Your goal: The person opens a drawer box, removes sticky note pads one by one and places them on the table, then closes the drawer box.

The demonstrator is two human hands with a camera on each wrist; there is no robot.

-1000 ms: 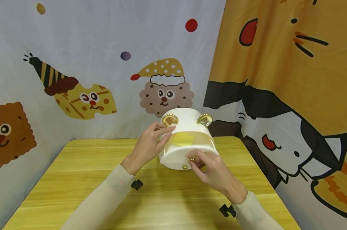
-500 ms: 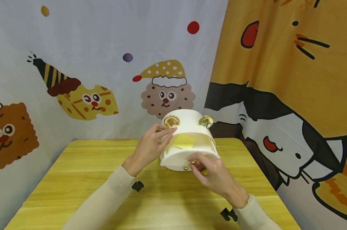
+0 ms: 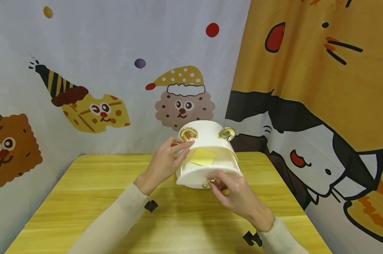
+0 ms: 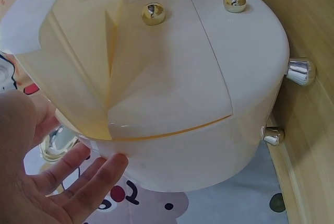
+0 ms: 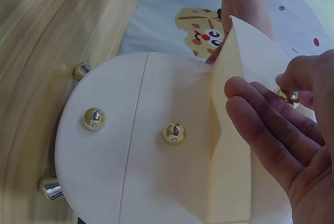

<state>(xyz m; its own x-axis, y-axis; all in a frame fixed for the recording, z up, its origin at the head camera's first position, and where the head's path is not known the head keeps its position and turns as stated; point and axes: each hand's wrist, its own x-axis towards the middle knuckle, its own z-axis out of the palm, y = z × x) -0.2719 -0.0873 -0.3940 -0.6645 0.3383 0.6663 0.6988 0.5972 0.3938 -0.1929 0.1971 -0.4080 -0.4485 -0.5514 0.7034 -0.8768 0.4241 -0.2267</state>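
Observation:
A white rounded mini drawer cabinet [image 3: 208, 141] with gold ears stands on the table, its top drawer [image 3: 192, 176] pulled partly out. A yellow slip of paper [image 3: 203, 157] lies in that drawer. My right hand [image 3: 239, 192] pinches the drawer's gold knob [image 5: 288, 97] between thumb and forefinger, the other fingers extended in the right wrist view. My left hand [image 3: 164, 162] rests its fingertips against the cabinet's left side near one gold ear [image 3: 189, 134]. The lower drawers, with gold knobs [image 5: 174, 133], are closed in the wrist views.
The wooden table [image 3: 96, 197] carries the cabinet toward its far edge. Short metallic feet [image 4: 300, 71] hold the cabinet up. Behind the table hangs a cloth printed with cartoon figures [image 3: 185, 106], and another cloth [image 3: 305, 134] hangs at the right.
The top drawer has come slightly farther out toward me, and more of the yellow paper shows. Both hands keep their places at the knob and the cabinet's side.

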